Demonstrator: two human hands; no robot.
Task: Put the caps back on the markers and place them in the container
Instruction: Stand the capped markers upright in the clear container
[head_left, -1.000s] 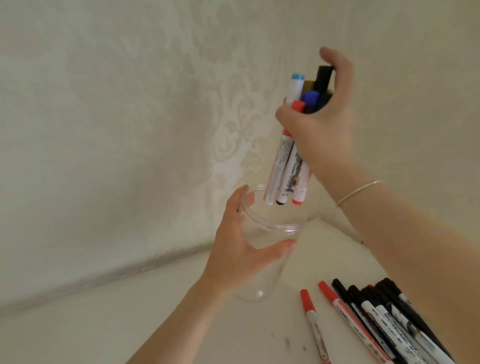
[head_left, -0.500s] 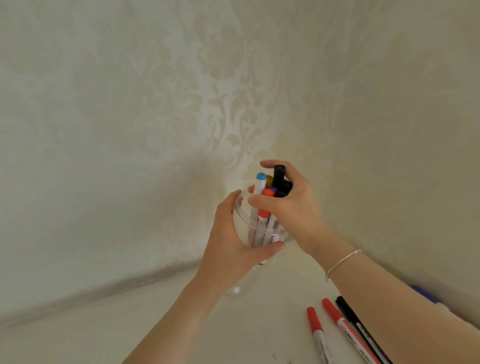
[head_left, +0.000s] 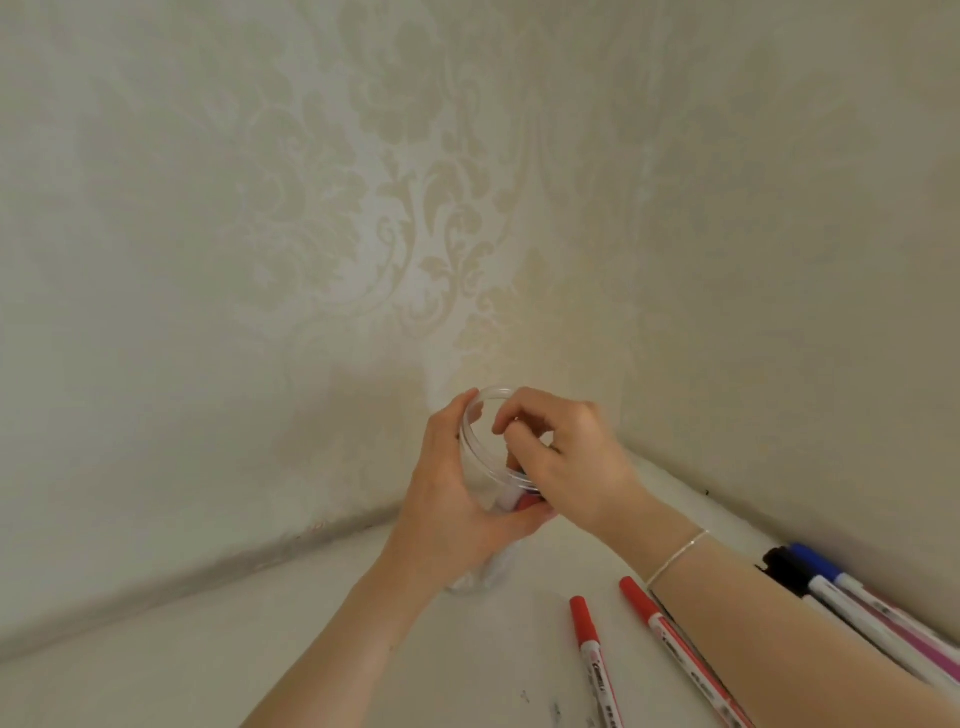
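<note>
A clear plastic container stands on the white table in the corner. My left hand grips its side. My right hand is at the container's mouth, fingers curled over a bundle of capped markers that sits down inside. Only a red cap and a bit of white barrel show through the wall, under my right hand. Two red-capped markers lie loose on the table to the right of the container.
More capped markers, black and blue among them, lie along the right wall behind my right forearm. Patterned walls meet in a corner just behind the container. The white table stretches to the front left.
My right hand came down with the bundle of markers and pushed it into the container, from well above the rim to deep inside. The left hand kept its grip on the container.
</note>
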